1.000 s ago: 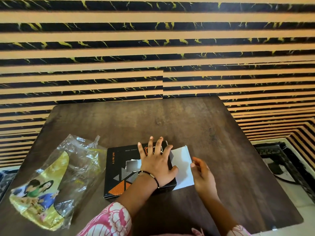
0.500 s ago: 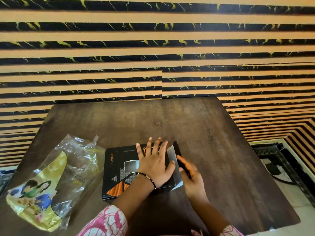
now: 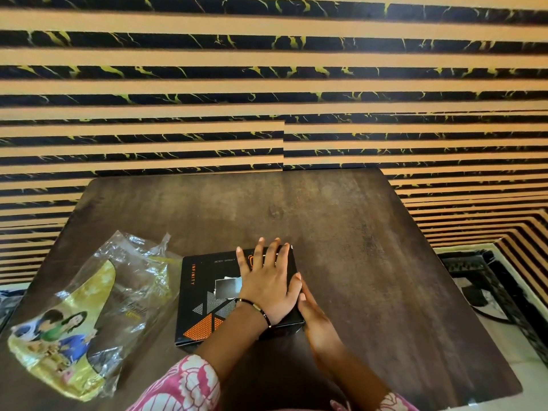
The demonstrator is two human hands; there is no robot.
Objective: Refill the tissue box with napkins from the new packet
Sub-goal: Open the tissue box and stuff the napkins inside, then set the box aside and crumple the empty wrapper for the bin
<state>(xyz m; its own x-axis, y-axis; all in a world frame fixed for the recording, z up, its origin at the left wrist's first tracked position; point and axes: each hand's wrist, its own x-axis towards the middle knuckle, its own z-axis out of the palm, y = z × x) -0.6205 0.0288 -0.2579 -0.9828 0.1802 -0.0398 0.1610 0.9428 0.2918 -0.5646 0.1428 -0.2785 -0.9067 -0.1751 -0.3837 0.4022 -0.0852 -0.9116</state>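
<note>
I am looking down at a dark brown worktop [image 3: 341,232] that is sitting against a wall of tan and black marbled stripes [image 3: 267,84]. On its left side the crumpled clear and yellow napkin packet [image 3: 89,315] is lying flat, printed with figures near its lower end, and it is resting just beside the box without my being able to tell whether they are touching. The black tissue box [image 3: 204,295] with orange lettering and an orange triangle pattern is sitting near the front middle of the worktop, a pale patch showing at the opening in its top. My left hand [image 3: 267,289] is pressing flat on the right half of the box lid, fingers straight and spread, gripping nothing, a beaded bracelet [image 3: 258,310] circling the wrist. My right hand [image 3: 314,318] is lying with straight fingers against the right end of the box, also gripping nothing. Pink and white floral sleeves [image 3: 184,387] are showing at the bottom edge
</note>
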